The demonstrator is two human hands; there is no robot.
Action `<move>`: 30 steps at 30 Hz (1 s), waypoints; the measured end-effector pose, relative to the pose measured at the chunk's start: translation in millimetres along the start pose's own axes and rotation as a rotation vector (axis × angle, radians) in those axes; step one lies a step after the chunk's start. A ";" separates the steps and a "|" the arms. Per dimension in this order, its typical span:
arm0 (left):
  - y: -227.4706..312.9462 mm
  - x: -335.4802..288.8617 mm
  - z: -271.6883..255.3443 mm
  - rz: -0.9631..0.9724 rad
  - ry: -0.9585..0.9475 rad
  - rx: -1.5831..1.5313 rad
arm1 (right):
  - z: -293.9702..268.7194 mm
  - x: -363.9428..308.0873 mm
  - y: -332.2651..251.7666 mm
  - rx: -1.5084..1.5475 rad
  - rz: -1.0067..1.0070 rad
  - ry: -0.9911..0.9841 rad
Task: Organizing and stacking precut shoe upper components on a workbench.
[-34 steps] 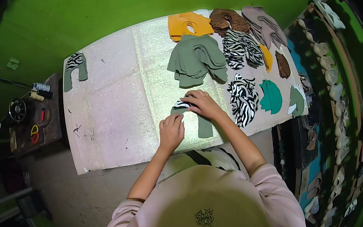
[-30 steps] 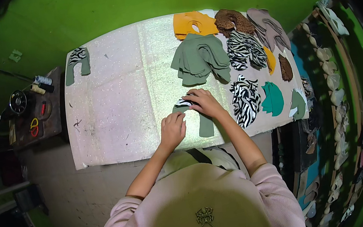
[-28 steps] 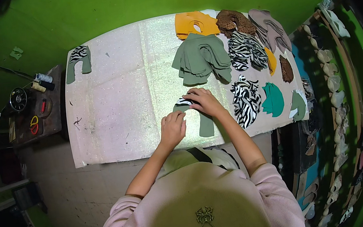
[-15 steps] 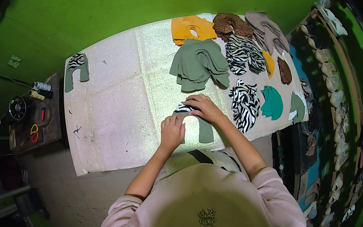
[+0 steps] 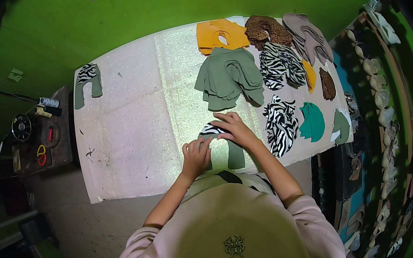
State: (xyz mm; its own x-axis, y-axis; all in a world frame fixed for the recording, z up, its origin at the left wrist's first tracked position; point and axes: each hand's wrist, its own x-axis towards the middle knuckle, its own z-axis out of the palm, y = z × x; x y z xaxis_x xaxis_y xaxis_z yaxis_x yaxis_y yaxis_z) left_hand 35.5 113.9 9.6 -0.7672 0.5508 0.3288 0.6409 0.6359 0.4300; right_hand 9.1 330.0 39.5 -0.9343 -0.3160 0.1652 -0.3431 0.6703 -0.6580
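Note:
In front of me on the table lies a sage-green arch-shaped piece (image 5: 236, 155) with a zebra-print piece (image 5: 210, 129) over its curved top. My left hand (image 5: 197, 157) rests at the left side of the arch, fingertips on its upper edge and thumb apart from them. Over the right side of the zebra-print part is my right hand (image 5: 239, 131), its fingers spread and pressing from above. Both hands cover part of the join. A similar piece of green with a zebra-print top (image 5: 88, 81) lies at the table's far left.
Beyond my hands lies a stack of green pieces (image 5: 226, 77). Yellow pieces (image 5: 210, 34), brown spotted pieces (image 5: 262, 29), zebra-print pieces (image 5: 282, 125) and teal pieces (image 5: 311, 121) cover the right side. A sewing machine (image 5: 22, 127) and yellow-handled scissors (image 5: 41, 155) are at left.
My right hand's fingers have spread over the zebra-print part. My left hand has drawn slightly back from the middle. The whole view has shifted a little.

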 end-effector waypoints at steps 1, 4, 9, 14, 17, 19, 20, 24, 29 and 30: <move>-0.2 0.3 -0.8 0.004 0.003 0.010 | -2.2 -1.7 -3.3 0.000 0.011 0.046; -2.0 1.9 -3.9 0.005 0.005 0.019 | -5.7 -17.1 -14.8 -0.038 0.062 0.171; -4.0 4.6 -3.4 -0.049 -0.026 -0.017 | 15.5 -58.8 -13.1 -0.162 0.182 0.334; -5.2 5.2 0.4 -0.088 -0.081 -0.029 | 27.0 -65.6 -6.1 -0.193 0.267 0.382; -6.0 5.1 1.0 -0.091 -0.093 -0.024 | 27.0 -62.7 -9.6 -0.208 0.276 0.380; -5.9 5.6 1.0 -0.090 -0.098 -0.025 | 26.7 -62.2 -10.5 -0.227 0.280 0.370; -6.0 5.7 0.9 -0.091 -0.102 -0.027 | 26.4 -61.7 -10.6 -0.244 0.277 0.365; -6.4 6.3 1.0 -0.073 -0.099 0.015 | 26.6 -60.5 -10.9 -0.278 0.280 0.354; -4.3 8.0 -1.5 -0.062 -0.096 -0.009 | 26.8 -61.5 -10.7 -0.273 0.285 0.360; -4.2 8.6 -2.0 -0.059 -0.099 -0.007 | 26.9 -61.7 -10.5 -0.273 0.283 0.361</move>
State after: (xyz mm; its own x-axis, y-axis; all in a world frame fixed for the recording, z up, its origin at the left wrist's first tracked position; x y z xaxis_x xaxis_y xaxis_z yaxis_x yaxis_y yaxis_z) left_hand 26.2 114.9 12.3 -0.7966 0.5635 0.2188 0.5944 0.6648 0.4524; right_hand 73.0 324.4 16.5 -0.9514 0.1218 0.2830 -0.0402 0.8616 -0.5060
